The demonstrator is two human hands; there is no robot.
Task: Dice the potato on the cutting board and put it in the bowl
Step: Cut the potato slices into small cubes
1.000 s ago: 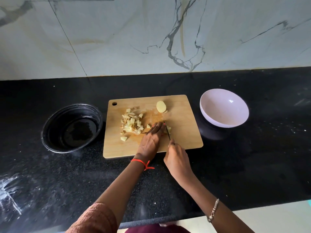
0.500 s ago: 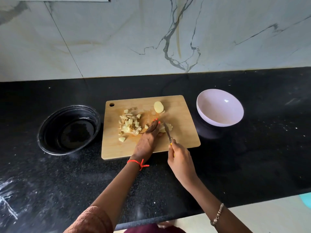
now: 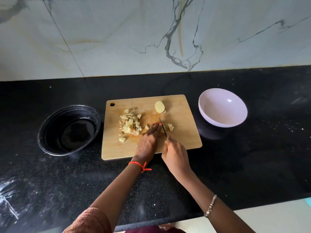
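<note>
Three lots of potato: all lie on the cutting board (image 3: 183, 138). A heap of dice (image 3: 130, 124) sits left of centre, a few cut bits (image 3: 170, 127) lie just right of the blade, and an uncut rounded slab (image 3: 159, 107) rests near the far edge, apart from the rest.
Loose cubes: one cube (image 3: 122, 139) lies on the near side of the heap, and a second cube (image 3: 147, 127) is just beside the left fingertips.
Piece being cut: the potato piece (image 3: 161, 132) is mostly hidden under the left fingers, so its shape cannot be told.
Knife: the knife (image 3: 162, 126) has a thin dark blade that points away from the person, its tip towards the slab. It runs between the left fingertips and the cut bits.
Left hand: the left hand (image 3: 148, 142) lies flat over the board with its fingers long and close together, the tips pressing down on the hidden piece beside the blade.
Right hand: the right hand (image 3: 175, 154) has its fingers curled tight round the knife handle, which the fist covers.
White bowl: the white bowl (image 3: 218, 113) stands on the counter just right of the board, with no potato in it.
Black bowl: the black bowl (image 3: 50, 118) stands just left of the board, its inside dark and glossy.
Wrists: a red thread (image 3: 139, 164) is tied on the left wrist and a beaded bracelet (image 3: 210, 206) is on the right.
Surroundings: the black speckled countertop (image 3: 252, 165) carries everything, and a veined marble wall (image 3: 117, 39) rises behind it.
</note>
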